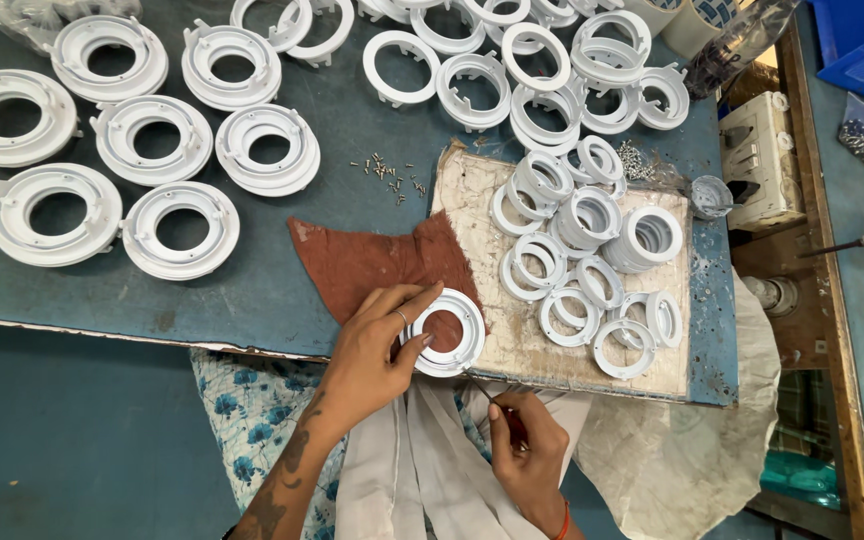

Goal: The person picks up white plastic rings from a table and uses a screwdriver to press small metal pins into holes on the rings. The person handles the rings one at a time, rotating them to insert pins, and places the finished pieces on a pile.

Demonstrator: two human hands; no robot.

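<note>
Head view shows the left hand [372, 350] pinning a white plastic ring [444, 332] flat on the brown cloth [377, 260] at the bench edge, steadying it while the right hand [527, 445] grips a thin tool [487, 392] angled toward its rim.

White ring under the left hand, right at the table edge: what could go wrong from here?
1. The white ring overhangs the table edge; if the left hand loosens its grip, it might drop.
2. The thin tool in the right hand could slip toward the left fingers.
3. The loose screws nearby could be swept off.
</note>
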